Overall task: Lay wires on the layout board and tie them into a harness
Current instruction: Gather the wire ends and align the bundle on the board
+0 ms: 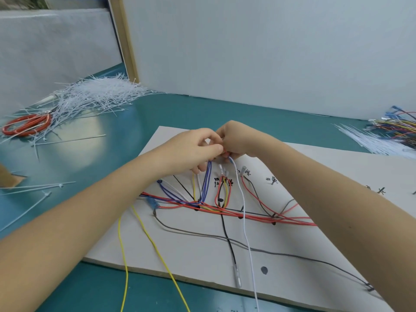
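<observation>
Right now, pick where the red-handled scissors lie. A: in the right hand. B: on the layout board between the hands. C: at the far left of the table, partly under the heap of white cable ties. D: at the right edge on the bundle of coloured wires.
C: the red-handled scissors lie at the far left of the table, their blades running under the heap of white cable ties.

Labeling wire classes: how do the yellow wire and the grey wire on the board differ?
The yellow wire runs off the layout board's near edge onto the green table; the grey wire stays on the board. Yellow heads toward the viewer; grey sweeps sideways to the right. Both lie loose, untied.
</observation>
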A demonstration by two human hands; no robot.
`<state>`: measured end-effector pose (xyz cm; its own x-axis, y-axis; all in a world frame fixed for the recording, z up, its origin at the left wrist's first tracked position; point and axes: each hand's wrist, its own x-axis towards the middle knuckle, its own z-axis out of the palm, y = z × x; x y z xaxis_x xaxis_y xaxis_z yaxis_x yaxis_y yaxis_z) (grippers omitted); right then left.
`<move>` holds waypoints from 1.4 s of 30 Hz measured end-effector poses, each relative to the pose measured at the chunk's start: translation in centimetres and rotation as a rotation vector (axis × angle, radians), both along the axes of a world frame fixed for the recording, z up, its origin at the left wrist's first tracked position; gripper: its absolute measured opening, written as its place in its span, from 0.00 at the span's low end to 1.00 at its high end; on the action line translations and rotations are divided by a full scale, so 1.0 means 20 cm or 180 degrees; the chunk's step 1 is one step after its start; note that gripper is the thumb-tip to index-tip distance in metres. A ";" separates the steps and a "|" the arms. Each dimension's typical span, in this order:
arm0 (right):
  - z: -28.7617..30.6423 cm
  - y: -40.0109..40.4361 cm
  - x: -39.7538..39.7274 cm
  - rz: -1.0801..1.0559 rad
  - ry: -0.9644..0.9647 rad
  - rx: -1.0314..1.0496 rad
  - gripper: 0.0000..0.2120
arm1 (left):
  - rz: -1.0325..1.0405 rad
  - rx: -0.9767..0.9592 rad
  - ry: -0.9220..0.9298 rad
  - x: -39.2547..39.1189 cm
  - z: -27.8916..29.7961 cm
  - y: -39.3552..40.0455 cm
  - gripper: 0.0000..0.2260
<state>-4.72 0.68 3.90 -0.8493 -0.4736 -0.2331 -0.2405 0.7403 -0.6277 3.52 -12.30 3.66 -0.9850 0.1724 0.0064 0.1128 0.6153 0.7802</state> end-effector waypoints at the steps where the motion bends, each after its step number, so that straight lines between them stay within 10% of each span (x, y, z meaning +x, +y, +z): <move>1: 0.01 0.00 0.01 -0.0041 0.0009 0.0016 0.13 | 0.0010 -0.0145 0.0099 0.01 0.00 0.00 0.07; 8: 0.03 -0.07 0.05 -0.0075 0.0386 0.0444 0.16 | 0.0762 -0.0829 0.0348 0.03 -0.05 0.13 0.26; 14: -0.02 -0.02 0.02 -0.0195 -0.0052 -0.0209 0.10 | 0.0549 -0.0808 0.0484 0.03 0.00 0.08 0.05; 19: -0.05 0.00 0.00 -0.0018 -0.0293 -0.0592 0.04 | 0.0873 0.0271 0.0118 0.08 0.06 -0.19 0.07; 42: -0.05 -0.01 0.05 -0.0017 0.0037 -0.0408 0.05 | 0.1102 -0.0532 -0.0238 0.10 -0.07 -0.29 0.06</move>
